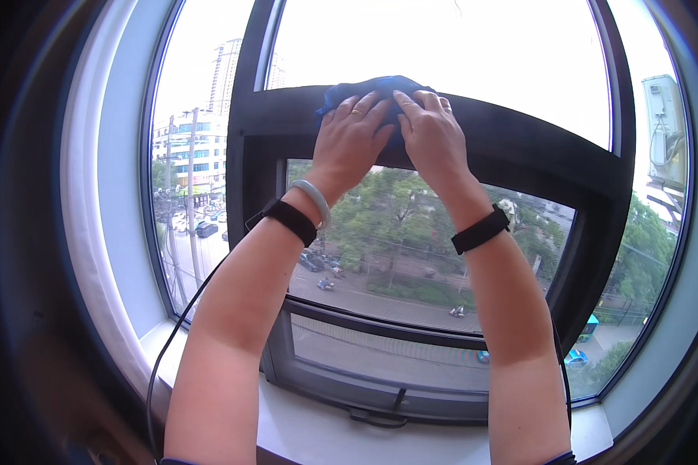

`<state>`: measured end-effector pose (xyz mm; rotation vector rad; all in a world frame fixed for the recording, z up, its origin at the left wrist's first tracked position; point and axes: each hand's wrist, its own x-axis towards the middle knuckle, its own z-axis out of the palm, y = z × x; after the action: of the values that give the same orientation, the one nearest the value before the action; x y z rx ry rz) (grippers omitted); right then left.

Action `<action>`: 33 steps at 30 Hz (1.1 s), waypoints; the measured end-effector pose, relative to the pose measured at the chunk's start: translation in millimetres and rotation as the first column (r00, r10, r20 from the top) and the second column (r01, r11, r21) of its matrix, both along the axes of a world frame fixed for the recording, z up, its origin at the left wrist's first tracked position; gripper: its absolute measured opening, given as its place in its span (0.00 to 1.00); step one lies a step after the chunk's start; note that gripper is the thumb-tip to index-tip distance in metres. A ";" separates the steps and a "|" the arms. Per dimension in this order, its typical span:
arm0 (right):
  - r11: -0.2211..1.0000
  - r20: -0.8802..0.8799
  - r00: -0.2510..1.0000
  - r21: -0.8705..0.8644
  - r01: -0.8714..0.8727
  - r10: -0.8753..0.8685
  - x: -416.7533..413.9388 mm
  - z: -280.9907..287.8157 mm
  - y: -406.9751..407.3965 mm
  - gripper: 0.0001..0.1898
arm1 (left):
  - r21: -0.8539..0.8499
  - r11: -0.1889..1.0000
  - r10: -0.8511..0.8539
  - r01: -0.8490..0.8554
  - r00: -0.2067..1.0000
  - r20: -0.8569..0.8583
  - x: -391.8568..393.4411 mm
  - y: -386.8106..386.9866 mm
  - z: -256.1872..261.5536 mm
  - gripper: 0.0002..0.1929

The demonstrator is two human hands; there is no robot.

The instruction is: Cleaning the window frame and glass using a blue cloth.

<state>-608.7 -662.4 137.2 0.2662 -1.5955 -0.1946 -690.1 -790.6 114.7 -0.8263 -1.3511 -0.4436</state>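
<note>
My left hand (347, 142) and my right hand (434, 132) press side by side on a crumpled blue cloth (394, 84). Beneath the cloth runs the dark horizontal crossbar (500, 125) of a window frame, just under the large upper glass pane (442, 40). The fingers of both hands lie bent over the fabric, which partly covers the crossbar's upper edge. Much of the cloth is hidden behind them. A pale bangle (316, 200) and a black strap (292, 221) circle my left wrist; another black strap (481, 229) is around my right.
Below the crossbar is a screened window opening (407, 232). A lower sash (384, 372) with a handle (378, 418) tilts inward over the white sill (337, 436). Black cables (168, 343) trail along both arms. A white curtain (87, 174) hangs at left. Outside are trees and a street.
</note>
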 end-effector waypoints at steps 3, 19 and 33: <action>0.998 0.029 0.998 0.036 -0.059 0.058 -17.2 -1.0 -23.0 0.19 | 0.013 0.999 0.046 -0.046 0.999 0.000 -16.2 -26.8 -0.9 0.21; 0.989 0.142 0.987 -0.138 -0.059 0.079 -27.0 -8.8 -73.8 0.19 | -0.065 0.998 -0.006 0.015 0.989 0.148 -12.7 -65.1 1.0 0.24; 0.995 -0.113 0.989 -0.013 -0.097 0.095 -56.4 -24.0 -72.3 0.16 | 0.070 0.997 -0.039 0.029 0.989 0.140 -65.3 -96.2 4.2 0.21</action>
<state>-665.1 -734.7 113.2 0.3118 -1.4685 -0.1185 -755.4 -886.8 118.9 -0.7742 -1.4461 -0.5806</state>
